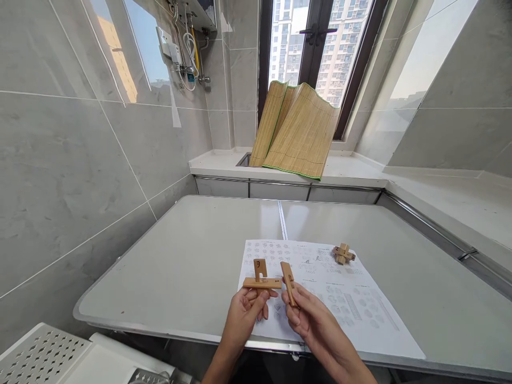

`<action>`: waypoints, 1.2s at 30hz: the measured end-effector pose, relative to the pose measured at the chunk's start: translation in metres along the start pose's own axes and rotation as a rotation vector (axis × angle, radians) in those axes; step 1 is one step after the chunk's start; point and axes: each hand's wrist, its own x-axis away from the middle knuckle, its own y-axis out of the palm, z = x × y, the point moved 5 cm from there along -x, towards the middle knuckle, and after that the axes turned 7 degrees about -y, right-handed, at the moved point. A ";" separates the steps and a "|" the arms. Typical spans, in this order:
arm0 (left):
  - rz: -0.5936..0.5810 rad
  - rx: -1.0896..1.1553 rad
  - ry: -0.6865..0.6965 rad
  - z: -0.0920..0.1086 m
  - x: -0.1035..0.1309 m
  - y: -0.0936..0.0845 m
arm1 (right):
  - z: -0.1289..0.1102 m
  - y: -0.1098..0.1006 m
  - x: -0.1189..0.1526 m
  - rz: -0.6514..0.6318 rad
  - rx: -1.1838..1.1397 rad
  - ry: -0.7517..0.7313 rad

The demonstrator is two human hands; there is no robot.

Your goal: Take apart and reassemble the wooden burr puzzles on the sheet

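Above the lower part of a printed sheet [340, 330], my left hand [248, 312] is closed on two joined wooden pieces [256, 282]. One of them lies level, and the other stands up through it with a dark mark on its face. My right hand [306, 314] pinches a single notched wooden piece [288, 282], tilted nearly upright, close to the right end of the level piece. A small gap parts them. An assembled wooden cross-shaped block [343, 254] rests on the sheet's upper right corner.
The sheet lies on a pale folding table [168, 277] with a seam down its middle. Behind stand a white ledge [360, 168] and a folded bamboo mat [300, 130] by the window. A white perforated rack [44, 354] is at the lower left.
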 end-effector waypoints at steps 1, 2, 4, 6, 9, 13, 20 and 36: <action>0.005 -0.012 0.003 -0.001 0.000 0.001 | 0.000 0.005 0.002 0.001 -0.054 0.014; 0.013 -0.022 0.004 -0.001 0.000 0.001 | 0.001 0.009 0.004 0.005 -0.101 0.029; 0.029 -0.035 0.006 0.000 0.001 0.002 | 0.004 0.014 0.006 0.024 -0.188 0.061; 0.034 -0.038 0.006 0.000 0.001 0.002 | 0.009 0.015 0.006 0.032 -0.263 0.086; 0.031 -0.043 0.009 -0.001 0.001 0.001 | 0.015 0.014 0.003 0.029 -0.328 0.096; 0.019 -0.043 0.012 -0.003 0.000 0.000 | 0.023 0.010 0.000 -0.004 -0.393 0.114; -0.038 -0.044 0.005 -0.001 0.001 0.004 | 0.049 0.003 -0.004 -0.012 -0.591 0.097; -0.205 -0.371 0.036 0.015 0.017 0.021 | 0.084 0.013 -0.001 0.055 -0.891 0.247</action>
